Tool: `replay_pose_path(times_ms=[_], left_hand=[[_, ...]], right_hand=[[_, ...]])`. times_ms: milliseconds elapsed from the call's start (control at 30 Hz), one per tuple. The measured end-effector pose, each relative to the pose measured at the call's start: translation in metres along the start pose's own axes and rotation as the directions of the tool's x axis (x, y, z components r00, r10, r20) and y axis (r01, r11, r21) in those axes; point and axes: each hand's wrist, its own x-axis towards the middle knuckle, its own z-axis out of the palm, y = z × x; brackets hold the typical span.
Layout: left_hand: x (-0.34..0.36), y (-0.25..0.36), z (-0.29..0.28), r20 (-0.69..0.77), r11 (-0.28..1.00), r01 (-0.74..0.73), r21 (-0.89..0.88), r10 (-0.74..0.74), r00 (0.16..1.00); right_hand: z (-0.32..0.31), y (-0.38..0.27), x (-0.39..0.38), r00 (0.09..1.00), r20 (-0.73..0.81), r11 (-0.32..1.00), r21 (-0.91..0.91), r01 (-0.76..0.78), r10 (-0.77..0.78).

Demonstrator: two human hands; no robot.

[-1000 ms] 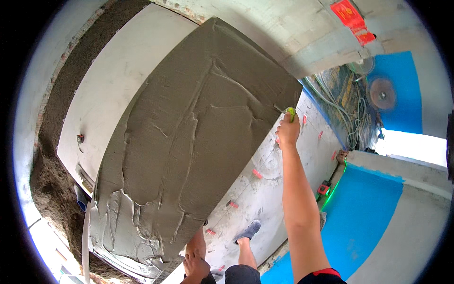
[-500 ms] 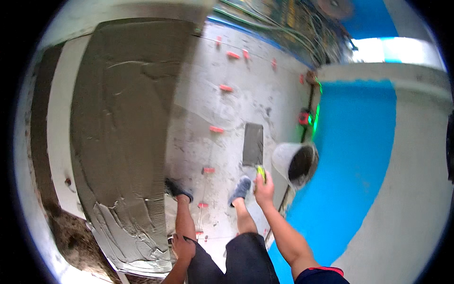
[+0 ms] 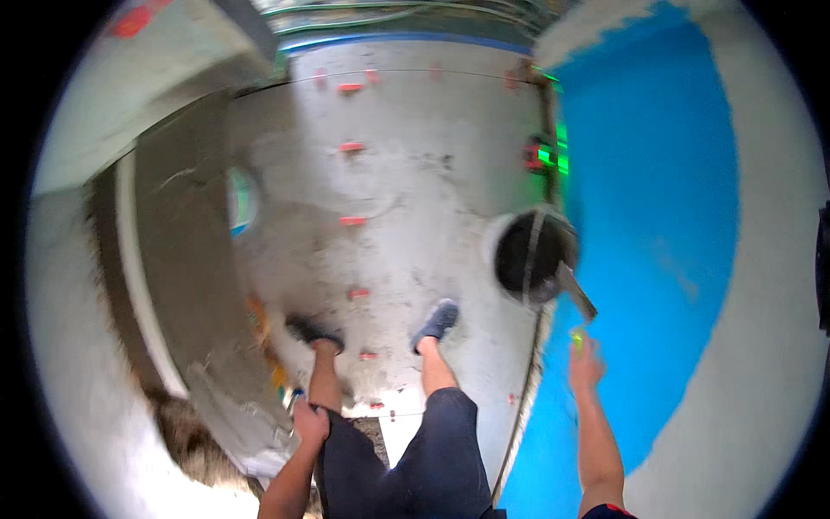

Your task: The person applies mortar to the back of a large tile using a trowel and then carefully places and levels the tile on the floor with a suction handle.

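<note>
My right hand [image 3: 586, 368] is closed round the yellow-green handle of a trowel [image 3: 577, 292]. Its flat blade reaches the right side of a white bucket [image 3: 493, 246], which has a dark inside and is tilted or seen from above. Low on the left, my left hand [image 3: 311, 421] is curled beside my knee, near the edge of a large slab [image 3: 186, 233] coated in grey mortar. A small blue and white thing shows at its fingers, too blurred to name; what the hand grips cannot be made out.
Small red pieces [image 3: 352, 221] are scattered over the pale grey floor [image 3: 415, 251]. A red device [image 3: 537, 154] throws green light by the blue-coated wall [image 3: 644, 225]. Blurred orange and yellow things [image 3: 264, 324] lie along the slab's edge. Hoses [image 3: 372, 16] run beyond the floor's far edge.
My right hand has carried the trowel from over the floor rightward to the bucket. My left hand has moved slightly left and up. The view has turned, and the slab looks narrower.
</note>
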Motion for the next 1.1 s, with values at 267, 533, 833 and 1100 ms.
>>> replay_pose_path(times_ms=[267, 533, 833, 1100], left_hand=[[-0.049, 0.062, -0.04, -0.203, 0.996, -0.009, -0.083, -0.008, 0.979], [-0.115, 0.098, -0.05, 0.084, 0.936, 0.154, -0.317, -0.134, 0.987], [-0.132, 0.147, 0.025, 0.369, 0.946, -0.054, -0.319, 0.177, 0.912], [-0.078, 0.151, -0.015, 0.364, 0.933, 0.096, -0.347, 0.04, 0.931]], right_hand=[[0.084, 0.023, 0.057, 0.965, 0.261, 0.996, -0.082, 0.031, -0.008], [0.058, 0.049, -0.091, 0.672, 0.646, 0.864, 0.503, -0.018, -0.362], [-0.026, 0.133, 0.086, 0.628, 0.552, 0.831, 0.438, 0.342, -0.549], [-0.283, 0.054, 0.298, 0.912, 0.407, 0.844, 0.469, -0.26, 0.055]])
